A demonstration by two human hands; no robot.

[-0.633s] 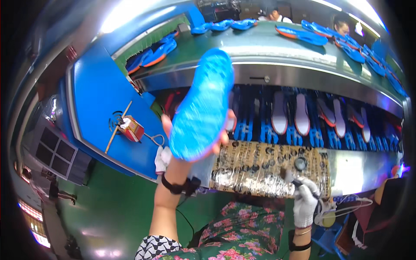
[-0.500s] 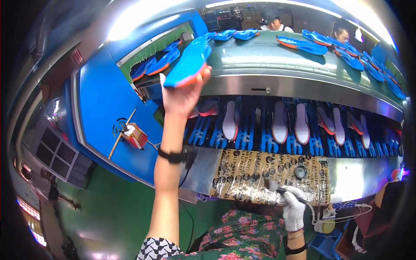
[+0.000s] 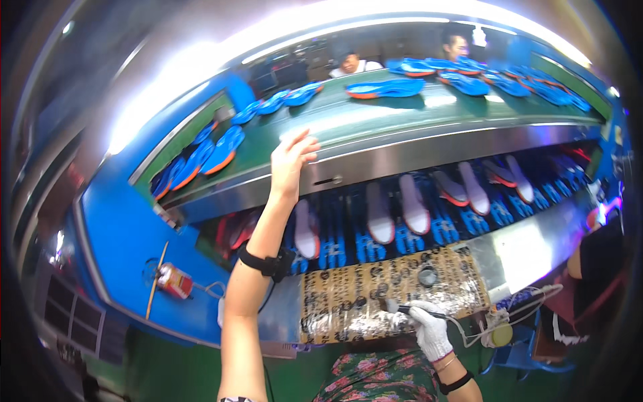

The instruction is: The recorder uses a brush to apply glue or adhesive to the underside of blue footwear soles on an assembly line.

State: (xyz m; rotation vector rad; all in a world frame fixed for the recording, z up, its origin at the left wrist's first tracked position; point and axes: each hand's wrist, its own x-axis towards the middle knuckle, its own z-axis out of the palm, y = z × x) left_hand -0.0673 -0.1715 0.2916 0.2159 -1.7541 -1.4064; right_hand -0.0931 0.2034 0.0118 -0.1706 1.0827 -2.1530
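The metal worktop [image 3: 526, 258] in front of you carried a brown printed covering [image 3: 348, 285] with a dark round cup [image 3: 426, 276] on it. Behind it stood a rack of pale-topped soles [image 3: 380, 218], and above that a green belt [image 3: 318, 127] bearing blue insoles [image 3: 385, 88]. Two people [image 3: 348, 65] were beyond the belt. Your gloved right hand [image 3: 430, 328] had its fingers clamped on a dark-handled brush [image 3: 405, 309] over the covering. In the earlier frame your left hand [image 3: 288, 164] held an orange-edged insole [image 3: 224, 149]; now its fingers were empty, loosely curled and slightly apart, and that insole lay at the belt's left end, beside others.
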